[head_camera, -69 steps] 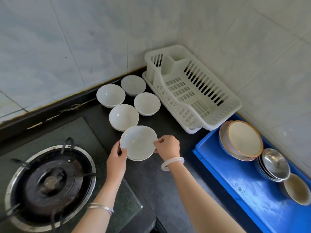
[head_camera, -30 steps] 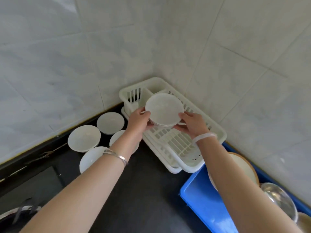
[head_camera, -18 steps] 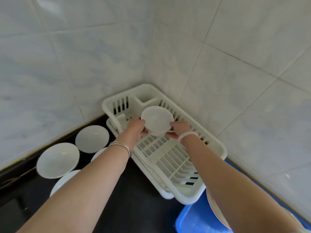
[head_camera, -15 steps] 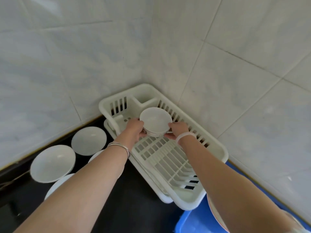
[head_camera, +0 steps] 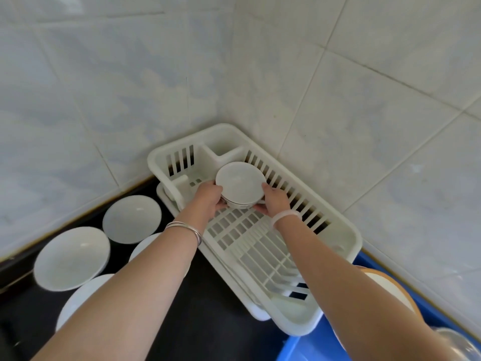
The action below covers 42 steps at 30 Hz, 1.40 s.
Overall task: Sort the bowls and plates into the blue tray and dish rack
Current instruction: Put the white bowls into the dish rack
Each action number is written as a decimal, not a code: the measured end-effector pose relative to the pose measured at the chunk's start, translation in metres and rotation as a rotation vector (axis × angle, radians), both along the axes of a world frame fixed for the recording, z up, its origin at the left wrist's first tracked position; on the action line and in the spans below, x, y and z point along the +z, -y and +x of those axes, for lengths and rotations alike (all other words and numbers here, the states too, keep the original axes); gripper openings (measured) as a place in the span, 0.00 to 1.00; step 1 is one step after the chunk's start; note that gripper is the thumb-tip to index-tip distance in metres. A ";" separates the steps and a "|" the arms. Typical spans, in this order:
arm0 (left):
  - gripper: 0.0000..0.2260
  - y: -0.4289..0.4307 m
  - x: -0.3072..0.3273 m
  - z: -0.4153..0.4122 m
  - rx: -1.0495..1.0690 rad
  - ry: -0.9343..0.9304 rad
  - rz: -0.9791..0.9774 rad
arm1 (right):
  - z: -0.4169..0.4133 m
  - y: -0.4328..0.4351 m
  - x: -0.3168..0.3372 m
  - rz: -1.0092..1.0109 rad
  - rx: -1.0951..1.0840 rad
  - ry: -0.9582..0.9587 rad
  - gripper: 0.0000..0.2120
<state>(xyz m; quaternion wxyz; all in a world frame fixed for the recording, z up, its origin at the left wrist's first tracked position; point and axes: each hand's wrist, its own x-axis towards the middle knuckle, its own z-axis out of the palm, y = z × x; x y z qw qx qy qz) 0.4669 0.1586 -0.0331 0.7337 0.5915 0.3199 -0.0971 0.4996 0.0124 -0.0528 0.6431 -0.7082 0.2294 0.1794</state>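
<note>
A white bowl is held low inside the far end of the white dish rack, tilted toward me. My left hand grips its left rim and my right hand grips its right rim. Whether the bowl touches the rack's grid I cannot tell. Several more white bowls rest on the black counter to the left: one near the wall, one further left, and others partly hidden under my left forearm. The blue tray shows at the bottom right.
Tiled walls meet in a corner right behind the rack. In the blue tray, an orange-rimmed bowl and a steel bowl peek out beside my right forearm. Black counter lies between the bowls and the rack.
Both hands lifted the bowl from the counter, carried it right to the rack, and lowered it into the rack's far end. In the last half second it barely moved.
</note>
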 end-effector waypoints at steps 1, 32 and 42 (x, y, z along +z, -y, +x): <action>0.19 0.000 -0.001 -0.001 -0.008 0.003 0.009 | -0.002 -0.001 0.001 -0.006 0.004 -0.002 0.12; 0.21 -0.065 0.026 -0.260 0.024 0.030 0.658 | -0.199 -0.070 0.057 -0.097 0.413 0.123 0.13; 0.30 -0.097 -0.025 -0.325 0.163 -0.098 0.774 | -0.208 -0.107 0.004 -0.204 0.320 -0.047 0.20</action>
